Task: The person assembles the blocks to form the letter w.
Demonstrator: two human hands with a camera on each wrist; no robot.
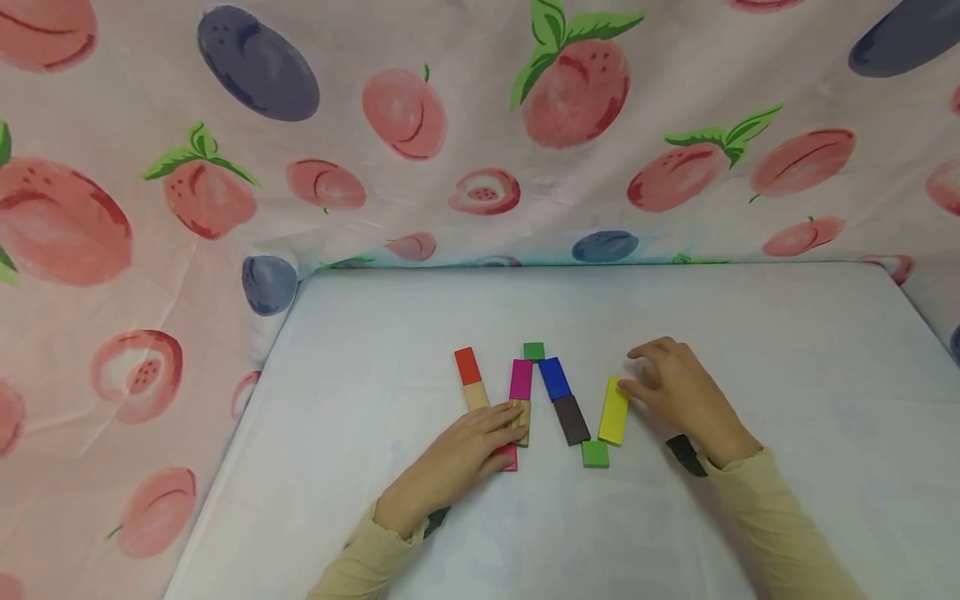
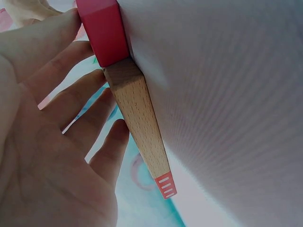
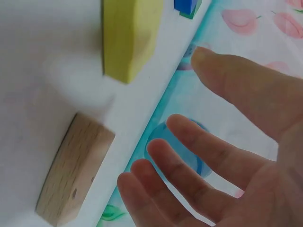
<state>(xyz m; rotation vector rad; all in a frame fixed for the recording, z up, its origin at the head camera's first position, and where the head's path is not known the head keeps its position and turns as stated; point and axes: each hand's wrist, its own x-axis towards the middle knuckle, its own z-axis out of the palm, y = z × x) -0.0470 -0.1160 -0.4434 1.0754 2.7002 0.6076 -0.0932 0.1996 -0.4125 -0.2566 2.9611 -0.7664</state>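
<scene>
My left hand (image 1: 457, 457) lies over the left part of a zigzag of small blocks, fingers extended. In the left wrist view its fingertips are right at a pinkish-red block (image 2: 103, 33) and a long plain wooden block (image 2: 139, 116), with a red block (image 2: 165, 185) at the far end. My right hand (image 1: 678, 396) hovers just right of a yellow block (image 1: 614, 411), its thumb tip by the block's upper end. The right wrist view shows that hand's fingers spread, holding nothing. A plain wooden block (image 3: 75, 170) lies near them, mostly hidden in the head view.
Between the hands stand a magenta block (image 1: 521, 379), a blue block (image 1: 556, 379) and a dark brown block (image 1: 572, 419). Green squares (image 1: 533, 351) mark corners of the zigzag. The white table (image 1: 375, 333) meets a fruit-print cloth (image 1: 465, 225) behind and at the left.
</scene>
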